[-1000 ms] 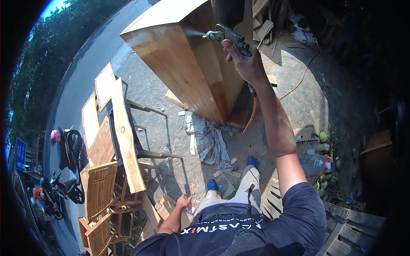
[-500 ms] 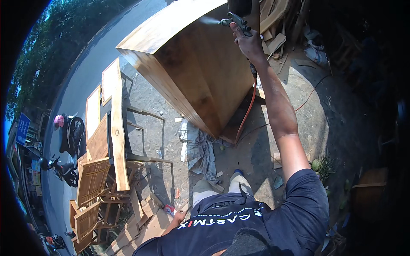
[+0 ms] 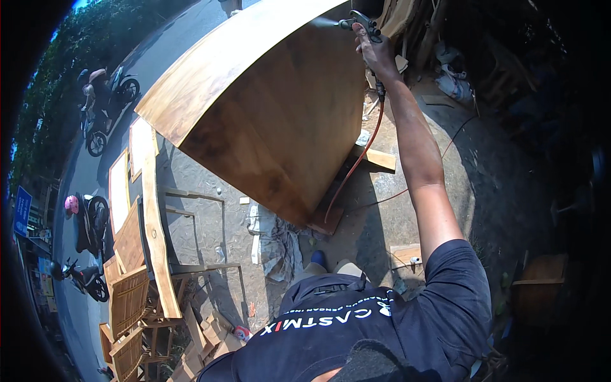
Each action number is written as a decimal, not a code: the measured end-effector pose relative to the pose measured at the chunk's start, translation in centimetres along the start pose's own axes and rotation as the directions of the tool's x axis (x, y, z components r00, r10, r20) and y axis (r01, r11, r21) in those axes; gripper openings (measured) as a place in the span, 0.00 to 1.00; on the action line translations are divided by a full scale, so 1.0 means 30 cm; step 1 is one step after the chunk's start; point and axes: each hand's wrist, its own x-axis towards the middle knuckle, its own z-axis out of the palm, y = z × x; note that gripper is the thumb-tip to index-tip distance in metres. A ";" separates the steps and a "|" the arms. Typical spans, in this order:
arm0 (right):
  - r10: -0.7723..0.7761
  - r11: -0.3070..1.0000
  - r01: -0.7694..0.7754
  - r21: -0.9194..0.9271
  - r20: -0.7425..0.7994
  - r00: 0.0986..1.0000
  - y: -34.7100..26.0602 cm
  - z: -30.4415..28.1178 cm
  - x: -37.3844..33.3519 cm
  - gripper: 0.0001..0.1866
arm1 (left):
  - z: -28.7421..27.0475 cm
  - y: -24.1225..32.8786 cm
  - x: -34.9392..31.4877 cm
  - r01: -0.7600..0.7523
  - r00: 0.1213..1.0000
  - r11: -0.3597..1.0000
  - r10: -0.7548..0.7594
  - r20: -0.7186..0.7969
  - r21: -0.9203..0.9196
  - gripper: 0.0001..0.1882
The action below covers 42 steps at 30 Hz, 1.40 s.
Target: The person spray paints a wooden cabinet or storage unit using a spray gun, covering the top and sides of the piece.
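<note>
Arm [image 3: 421,149] outstretched, the right hand [image 3: 379,57] holds a spray gun [image 3: 364,25] pointing left.

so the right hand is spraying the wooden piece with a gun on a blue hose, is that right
Not quite: the hose is reddish, not blue, as the head view shows. The right hand is indeed spraying the wooden piece with the gun.

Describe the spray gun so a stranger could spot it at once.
Find the large wooden piece at the top centre. Near its upper right edge, in the right hand's grip, is the spray gun. Small, dark and metallic, it alone trails a reddish hose and blows pale mist.
</note>
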 end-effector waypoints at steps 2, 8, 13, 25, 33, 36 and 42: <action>-0.041 0.999 0.042 0.015 -0.048 0.998 0.063 -0.013 0.092 0.32 | -0.055 0.066 0.065 -0.052 0.999 0.998 0.052 -0.009 0.045 0.35; 0.019 1.000 -0.019 -0.011 -0.022 1.000 0.328 -0.076 0.430 0.34 | -0.242 0.316 0.192 -0.233 0.970 0.933 0.242 0.001 0.275 0.34; -0.011 0.999 0.011 0.038 -0.021 1.000 0.470 -0.175 0.620 0.31 | -0.189 0.510 0.163 0.187 0.963 0.955 -0.224 -0.148 -0.230 0.34; 0.101 0.993 -0.102 0.052 0.028 0.994 0.758 -0.384 1.184 0.34 | 0.354 1.224 -0.047 0.192 0.974 0.961 -0.212 -0.085 -0.197 0.38; -0.047 0.996 0.050 0.077 -0.040 0.998 0.995 -0.604 0.688 0.26 | 0.433 1.499 -0.100 0.266 0.943 0.912 -0.314 -0.113 -0.312 0.38; 0.027 0.992 -0.033 0.120 0.052 0.998 1.101 -0.710 0.141 0.20 | 0.448 1.610 -0.057 0.127 0.965 0.928 -0.198 -0.173 -0.351 0.36; 0.452 0.892 -0.451 -0.037 0.045 0.891 1.092 -1.032 -0.503 0.19 | 0.218 2.018 0.152 -0.001 0.997 0.902 0.033 0.067 -0.432 0.41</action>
